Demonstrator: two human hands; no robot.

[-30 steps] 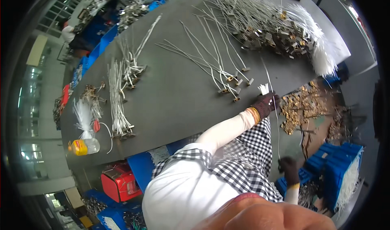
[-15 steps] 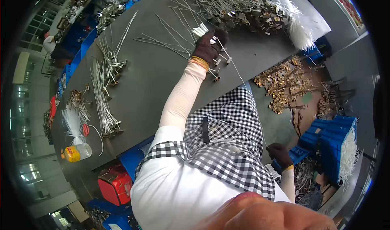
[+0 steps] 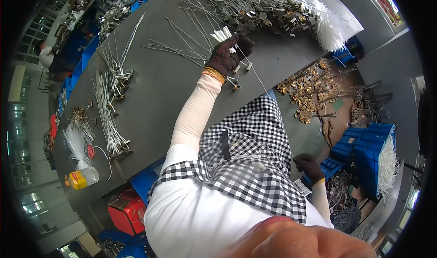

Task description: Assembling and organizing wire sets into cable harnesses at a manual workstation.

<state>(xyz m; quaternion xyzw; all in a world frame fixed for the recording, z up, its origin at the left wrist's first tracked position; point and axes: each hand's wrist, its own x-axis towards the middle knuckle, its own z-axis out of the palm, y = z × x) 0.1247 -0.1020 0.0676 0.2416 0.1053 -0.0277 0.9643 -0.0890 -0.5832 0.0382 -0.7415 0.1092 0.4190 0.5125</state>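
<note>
My left hand (image 3: 227, 55), in a dark glove, is over the grey table and closed around a bundle of short white tubes (image 3: 221, 34). From it a thin pale wire (image 3: 256, 75) slants down past the table's edge. Just below that hand lie wires with small box-shaped metal ends (image 3: 236, 87); more loose wires (image 3: 182, 39) spread to its left. My right hand (image 3: 309, 167), also gloved, is low at the right beside my apron, near a blue crate (image 3: 331, 166). Its fingers are curled, and what they hold, if anything, does not show clearly.
A big heap of wired metal parts (image 3: 268, 19) and a white fibre bundle (image 3: 330, 35) lie at the back. Wire bunches (image 3: 107, 117) and a bottle with a yellow label (image 3: 82, 178) stand left. Brass-coloured parts (image 3: 314, 91) and a blue crate of white strands (image 3: 368, 153) sit right.
The whole view has shifted slightly. My left hand still grips the white tubes, its fingers a little more spread. The wire that ran down to my right hand now shows only its upper stretch.
</note>
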